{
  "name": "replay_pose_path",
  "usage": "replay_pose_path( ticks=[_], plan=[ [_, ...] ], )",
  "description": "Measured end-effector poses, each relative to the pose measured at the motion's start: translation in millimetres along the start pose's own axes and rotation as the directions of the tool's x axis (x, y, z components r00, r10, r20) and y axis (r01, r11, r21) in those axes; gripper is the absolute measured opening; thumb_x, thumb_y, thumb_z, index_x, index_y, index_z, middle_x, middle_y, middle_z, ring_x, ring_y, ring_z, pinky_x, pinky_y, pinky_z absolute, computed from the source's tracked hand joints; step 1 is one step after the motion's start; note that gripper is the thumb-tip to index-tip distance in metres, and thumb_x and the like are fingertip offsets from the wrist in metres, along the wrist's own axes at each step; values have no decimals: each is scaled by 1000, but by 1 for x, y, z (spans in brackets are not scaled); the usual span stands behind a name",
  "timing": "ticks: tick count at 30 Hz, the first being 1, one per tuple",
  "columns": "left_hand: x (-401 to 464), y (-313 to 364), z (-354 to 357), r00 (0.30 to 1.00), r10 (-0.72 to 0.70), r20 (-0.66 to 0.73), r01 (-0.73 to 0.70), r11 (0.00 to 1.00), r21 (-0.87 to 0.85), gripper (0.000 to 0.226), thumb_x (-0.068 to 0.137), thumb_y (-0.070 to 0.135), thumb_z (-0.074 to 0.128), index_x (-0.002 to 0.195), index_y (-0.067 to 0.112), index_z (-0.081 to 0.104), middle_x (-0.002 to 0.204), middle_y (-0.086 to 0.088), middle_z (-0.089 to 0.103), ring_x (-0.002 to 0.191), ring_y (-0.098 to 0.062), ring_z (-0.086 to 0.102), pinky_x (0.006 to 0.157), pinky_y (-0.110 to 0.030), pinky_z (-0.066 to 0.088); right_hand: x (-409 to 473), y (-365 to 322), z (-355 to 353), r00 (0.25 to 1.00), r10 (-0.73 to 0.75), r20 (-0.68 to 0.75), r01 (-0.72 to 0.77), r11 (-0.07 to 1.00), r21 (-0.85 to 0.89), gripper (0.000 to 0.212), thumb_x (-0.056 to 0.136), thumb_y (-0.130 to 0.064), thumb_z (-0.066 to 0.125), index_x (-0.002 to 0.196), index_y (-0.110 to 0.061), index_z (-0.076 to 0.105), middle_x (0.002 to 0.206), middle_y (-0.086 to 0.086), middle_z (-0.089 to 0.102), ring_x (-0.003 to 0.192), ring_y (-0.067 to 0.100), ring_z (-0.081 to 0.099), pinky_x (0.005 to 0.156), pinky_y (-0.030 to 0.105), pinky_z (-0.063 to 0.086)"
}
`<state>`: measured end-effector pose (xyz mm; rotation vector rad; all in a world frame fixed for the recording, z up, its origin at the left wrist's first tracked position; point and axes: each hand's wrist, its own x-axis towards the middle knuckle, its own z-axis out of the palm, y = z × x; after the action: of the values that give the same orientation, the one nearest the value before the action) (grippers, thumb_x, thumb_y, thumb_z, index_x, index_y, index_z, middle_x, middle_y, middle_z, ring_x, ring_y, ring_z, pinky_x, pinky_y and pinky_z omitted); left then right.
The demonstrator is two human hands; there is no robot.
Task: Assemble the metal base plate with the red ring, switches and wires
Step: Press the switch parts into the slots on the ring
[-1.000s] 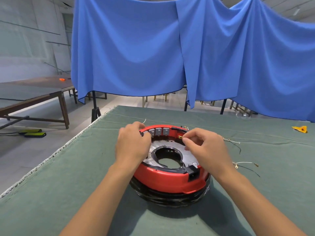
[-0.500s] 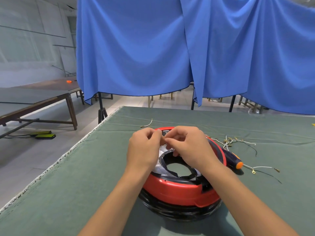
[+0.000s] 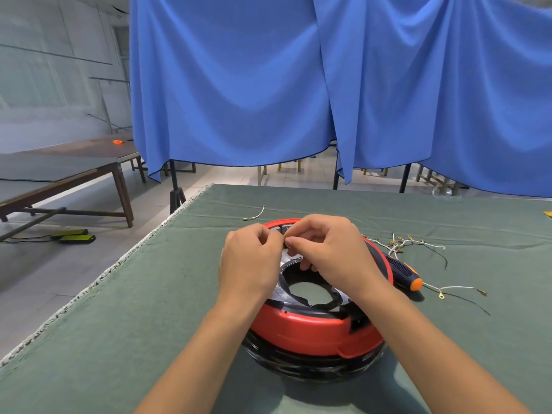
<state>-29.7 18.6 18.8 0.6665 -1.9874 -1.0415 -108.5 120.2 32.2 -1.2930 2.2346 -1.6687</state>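
Note:
The red ring point(image 3: 301, 330) sits on a black base on the green table, with the metal base plate point(image 3: 287, 259) and its round hole inside it. My left hand point(image 3: 249, 261) and my right hand point(image 3: 331, 252) meet over the ring's far left side, fingers curled and fingertips pinched together at a small part that I cannot make out. The switches at the far rim are mostly hidden behind my hands. Loose wires point(image 3: 400, 243) with brass terminals lie to the right of the ring.
A black and orange screwdriver point(image 3: 404, 274) lies right of the ring, touching its side. One short wire point(image 3: 255, 215) lies beyond the ring, another wire point(image 3: 457, 289) at the right. The table's left edge point(image 3: 119, 261) runs diagonally. A blue curtain hangs behind.
My right hand has moved left across the ring to meet my left hand at the far left rim. The view has shifted, bringing the screwdriver and more wires into sight.

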Motion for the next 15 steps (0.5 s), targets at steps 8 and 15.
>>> replay_pose_path(
  ticks=[8,15],
  plan=[
    [-1,2,-1,1000,-5,14,7,989,-150,26,71,35,51,61,19,68,65,1,69,73,-22,65,75,-49,53,0,-1,-3,996,88,32,-92,980,175,12,84,-7,68,78,-17,69,63,0,70,46,15,60,43,18,43],
    [-1,2,-2,999,2,37,5,982,-188,25,83,28,61,61,24,69,64,6,70,74,-17,67,78,-48,53,0,0,-4,996,83,-7,-82,988,129,14,83,-9,70,73,-20,70,62,-1,70,51,12,64,45,15,43]
  ],
)
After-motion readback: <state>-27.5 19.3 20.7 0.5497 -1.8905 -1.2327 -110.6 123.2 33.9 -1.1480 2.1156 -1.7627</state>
